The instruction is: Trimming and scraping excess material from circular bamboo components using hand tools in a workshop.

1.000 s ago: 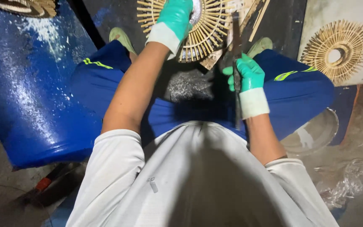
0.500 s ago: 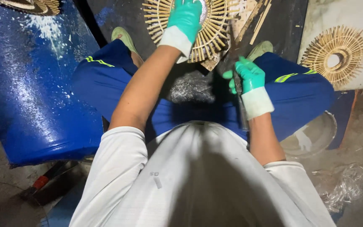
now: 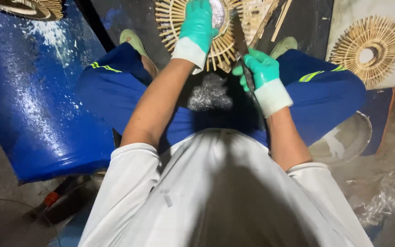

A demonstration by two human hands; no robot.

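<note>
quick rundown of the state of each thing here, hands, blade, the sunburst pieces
left hand: gloved, pressed flat on the sunburst disc
right hand: gloved, closed around the blade
blade: dark, held tip forward at the disc's edge
sunburst disc: flat on the ground between the feet, partly covered
second sunburst disc: lying flat on a pale board, untouched, hollow centre
blue sheet: speckled with white dust

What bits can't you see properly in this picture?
- Sunburst wicker piece, head view: its top is cut off by the frame edge and the left hand covers its middle.
- Dark blade: the right hand hides its lower part.
- Wicker piece at top left: mostly cut off by the frame edge.
</note>
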